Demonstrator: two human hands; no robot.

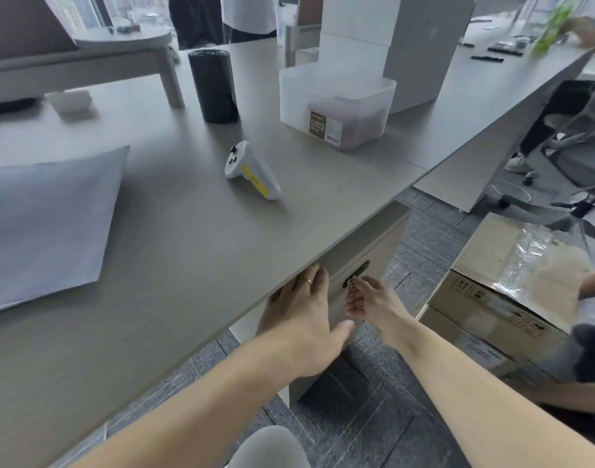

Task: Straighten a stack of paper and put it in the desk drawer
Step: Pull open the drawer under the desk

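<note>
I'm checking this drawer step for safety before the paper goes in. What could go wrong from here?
1. The left hand rests on the grey drawer front right under the desk edge; its fingers might get pinched.
2. The right hand holds only a small metal key at the lock, so the grip may slip.
3. The brown cardboard box beside the drawer may crowd it.

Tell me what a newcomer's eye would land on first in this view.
Probably the two bare arms reaching under the desk's front edge: the left hand lies flat against the drawer front, while the right hand pinches something small and metallic at its dark lock slot. Next, the stack of paper lying on the desk at far left, and the white handheld controller with a yellow label near the middle.
</note>
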